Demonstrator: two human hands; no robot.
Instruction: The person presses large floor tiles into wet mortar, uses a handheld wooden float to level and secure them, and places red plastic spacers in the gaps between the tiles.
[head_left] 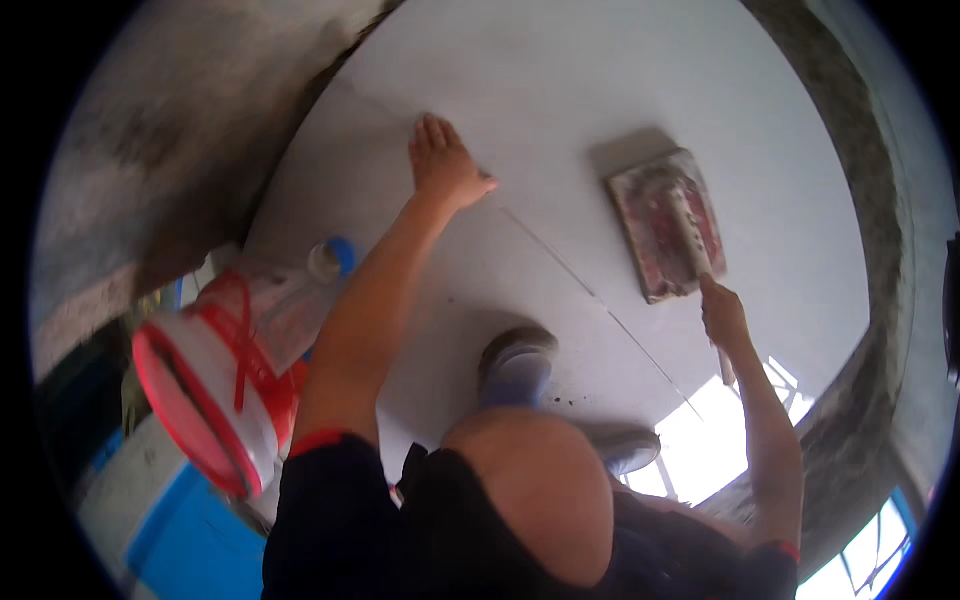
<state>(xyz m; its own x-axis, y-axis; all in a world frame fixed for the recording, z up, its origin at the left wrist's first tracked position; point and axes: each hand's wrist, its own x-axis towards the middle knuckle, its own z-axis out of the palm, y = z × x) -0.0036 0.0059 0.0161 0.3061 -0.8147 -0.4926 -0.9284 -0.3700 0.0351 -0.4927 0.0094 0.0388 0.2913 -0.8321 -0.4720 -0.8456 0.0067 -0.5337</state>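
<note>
The left hand (pixel 446 168) lies on pale tiles (pixel 540 90), fingers together, thumb out; the right hand (pixel 725 316) curls its fingers round a square-headed tool's (pixel 660 232) handle (pixel 692 235).

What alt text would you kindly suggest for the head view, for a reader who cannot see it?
A person's right hand grips a worn, reddish rectangular tool over a pale, smooth floor; the left hand rests palm-down there, near a thin seam.

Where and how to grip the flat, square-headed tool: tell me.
Best by the pale handle, from the person's near side, where the right hand holds it: narrow, it juts past the broad head toward the person, so fingers can likely wrap around it.
</note>
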